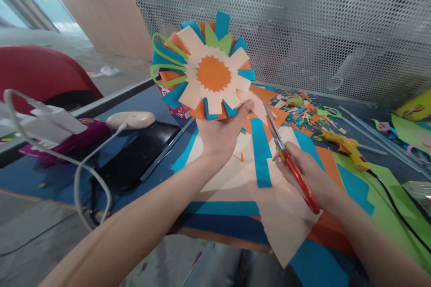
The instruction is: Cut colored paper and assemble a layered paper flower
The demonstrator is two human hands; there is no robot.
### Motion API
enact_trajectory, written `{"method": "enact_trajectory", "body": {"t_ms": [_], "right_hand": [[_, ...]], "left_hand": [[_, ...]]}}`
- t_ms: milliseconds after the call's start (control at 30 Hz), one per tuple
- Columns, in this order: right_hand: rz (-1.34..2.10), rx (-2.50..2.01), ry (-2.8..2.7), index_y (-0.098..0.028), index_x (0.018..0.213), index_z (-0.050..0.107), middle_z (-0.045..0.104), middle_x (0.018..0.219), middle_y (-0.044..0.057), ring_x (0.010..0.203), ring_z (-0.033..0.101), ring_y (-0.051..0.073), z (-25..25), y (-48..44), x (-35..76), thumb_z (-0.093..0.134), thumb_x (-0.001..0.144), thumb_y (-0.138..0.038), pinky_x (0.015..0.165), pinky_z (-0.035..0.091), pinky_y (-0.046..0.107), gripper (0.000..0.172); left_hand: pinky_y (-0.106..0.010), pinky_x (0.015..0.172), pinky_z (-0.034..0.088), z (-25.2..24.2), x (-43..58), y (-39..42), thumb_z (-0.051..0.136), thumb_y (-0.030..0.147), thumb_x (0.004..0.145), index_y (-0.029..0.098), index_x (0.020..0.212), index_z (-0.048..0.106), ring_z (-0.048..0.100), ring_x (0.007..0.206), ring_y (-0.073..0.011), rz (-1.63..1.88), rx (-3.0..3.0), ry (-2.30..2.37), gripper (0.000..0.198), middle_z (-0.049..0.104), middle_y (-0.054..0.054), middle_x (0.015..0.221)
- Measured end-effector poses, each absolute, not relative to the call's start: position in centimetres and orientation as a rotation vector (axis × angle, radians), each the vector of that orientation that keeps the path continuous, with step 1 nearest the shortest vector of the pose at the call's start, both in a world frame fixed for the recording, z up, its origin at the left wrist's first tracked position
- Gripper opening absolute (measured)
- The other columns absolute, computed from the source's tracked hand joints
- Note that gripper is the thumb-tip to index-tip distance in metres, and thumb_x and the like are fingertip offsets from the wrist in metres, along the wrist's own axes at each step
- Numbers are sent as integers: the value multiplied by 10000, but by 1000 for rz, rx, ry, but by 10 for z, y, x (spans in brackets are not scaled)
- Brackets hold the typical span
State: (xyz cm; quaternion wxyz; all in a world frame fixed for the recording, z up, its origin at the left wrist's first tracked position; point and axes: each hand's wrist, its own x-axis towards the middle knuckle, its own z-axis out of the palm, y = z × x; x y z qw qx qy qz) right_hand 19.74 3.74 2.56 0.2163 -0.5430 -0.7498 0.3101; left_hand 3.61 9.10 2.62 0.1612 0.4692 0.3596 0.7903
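My left hand grips the lower edge of a round paper flower and holds it upright above the table. The flower has an orange jagged centre, cream petals, blue and orange loops behind, two green leaves at the top and green paper loops at its left. In my right hand are scissors with red handles, their blades pointing up and away, right of the flower. Beneath both hands lie cream sheets and a blue paper strip.
A yellow glue gun with a black cord lies at the right, near paper scraps and clear sticks. At the left are a black phone, a white device and cables. A perforated metal panel stands behind.
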Motion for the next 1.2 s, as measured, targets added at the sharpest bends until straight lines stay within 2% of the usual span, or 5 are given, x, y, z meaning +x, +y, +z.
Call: {"method": "enact_trajectory", "body": {"t_ms": [333,533,833,1033,1200], "right_hand": [[1058,-1522,-1973,-227,707,340,403,636,-37,556,418,118,31,34,199,461,787,-530,511,385,274,336],[1097,-1484,-1776,-216,711,393,466,654,-27,526,419,100,17,43,203,534,748,-531,474,373,257,347],[1065,-1226,-1331,-218,719,429,573,738,-28,611,524,103,26,50,190,773,491,-322,544,442,253,426],[1181,-1210,-1240,-203,707,446,562,689,-30,503,491,77,22,49,194,742,562,-390,418,342,222,379],[1246,-1026,-1070,-202,702,471,593,754,-17,571,552,103,24,49,193,779,518,-352,468,392,236,389]], "left_hand": [[-345,890,515,25,30,98,717,302,640,189,847,581,664,864,-195,2327,1316,1050,273,674,-13,732],[-333,910,499,28,24,100,709,289,643,179,890,568,657,891,-186,2352,1280,1071,305,678,-11,766],[-346,834,542,20,42,86,732,264,608,178,739,577,667,790,-193,2140,1243,1088,220,667,-23,701],[-323,805,548,20,29,98,690,284,651,199,724,560,664,800,-188,2201,1220,1073,172,660,-8,708],[-335,870,516,19,39,87,732,255,588,176,722,578,658,848,-202,2191,1322,1170,219,670,-28,696]]}}
